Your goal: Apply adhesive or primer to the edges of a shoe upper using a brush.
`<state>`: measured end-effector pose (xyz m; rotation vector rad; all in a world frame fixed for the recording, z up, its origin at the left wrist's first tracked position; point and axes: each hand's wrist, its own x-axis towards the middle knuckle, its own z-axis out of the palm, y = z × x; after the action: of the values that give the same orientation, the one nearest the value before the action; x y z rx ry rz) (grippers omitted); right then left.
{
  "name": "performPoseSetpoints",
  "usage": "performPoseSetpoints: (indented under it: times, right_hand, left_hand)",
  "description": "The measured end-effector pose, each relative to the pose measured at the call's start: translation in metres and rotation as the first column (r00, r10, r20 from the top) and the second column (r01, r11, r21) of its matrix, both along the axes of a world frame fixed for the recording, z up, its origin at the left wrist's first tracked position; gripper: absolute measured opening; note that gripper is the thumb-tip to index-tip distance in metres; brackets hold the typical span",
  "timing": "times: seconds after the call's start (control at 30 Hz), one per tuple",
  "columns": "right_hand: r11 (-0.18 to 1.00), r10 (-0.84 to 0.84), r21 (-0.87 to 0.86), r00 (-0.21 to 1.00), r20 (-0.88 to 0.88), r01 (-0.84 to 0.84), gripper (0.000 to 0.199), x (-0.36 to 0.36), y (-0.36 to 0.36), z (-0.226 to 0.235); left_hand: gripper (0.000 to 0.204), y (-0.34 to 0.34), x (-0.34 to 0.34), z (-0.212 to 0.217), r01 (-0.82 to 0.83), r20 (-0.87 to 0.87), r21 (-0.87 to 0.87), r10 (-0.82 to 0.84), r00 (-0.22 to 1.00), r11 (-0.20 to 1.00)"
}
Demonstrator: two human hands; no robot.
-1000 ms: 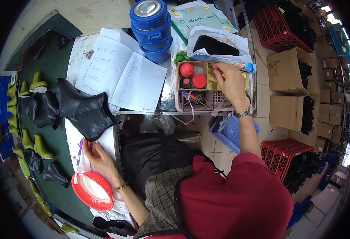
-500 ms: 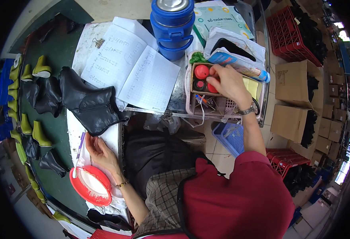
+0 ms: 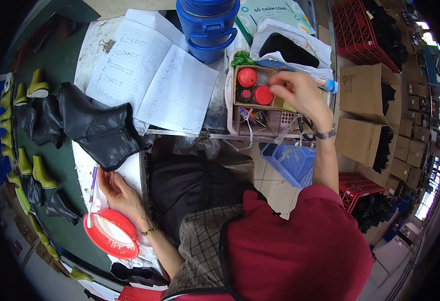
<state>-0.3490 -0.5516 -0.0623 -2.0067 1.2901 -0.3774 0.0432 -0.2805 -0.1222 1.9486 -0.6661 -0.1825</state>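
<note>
My right hand (image 3: 300,93): motion-blurred; fingertips' grip unclear.
Tall blue plastic canister (image 3: 207,25): top cut off by the edge.

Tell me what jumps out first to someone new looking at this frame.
Probably the right hand, raised over a small tray of red-capped bottles at top centre. Next, the black leather boot upper lying flat at left, with the left hand resting just below it beside a red dish. Behind lie an open gridded notebook and a blue stacked container.
</note>
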Motion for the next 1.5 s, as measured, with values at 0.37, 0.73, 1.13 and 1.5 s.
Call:
performPoseSetpoints:
  times: [0.37,0.73,1.13,1.5]
  right_hand:
    - [0.984,-0.167,-0.153,0.757,-0.631,0.089,0.067,-0.064,0.056,-0.032]
    - [0.998,-0.048,-0.019,0.522,-0.852,0.061,0.035,-0.06,0.077,0.053]
    - [0.945,-0.272,-0.299,0.819,-0.506,0.13,0.025,-0.079,0.037,-0.029]
    - [0.902,-0.182,-0.429,0.865,-0.468,-0.042,0.012,-0.099,0.021,-0.048]
  left_hand:
    - [0.039,0.005,0.005,-0.005,0.051,-0.016,-0.1,-0.053,0.998,0.994]
    - [0.037,0.006,0.01,-0.01,0.065,-0.031,-0.197,-0.073,0.997,0.978]
    - [0.037,0.01,0.012,-0.013,0.062,-0.068,-0.196,-0.076,0.995,0.979]
    - [0.038,0.008,0.01,-0.01,0.071,-0.031,-0.14,-0.076,0.997,0.988]
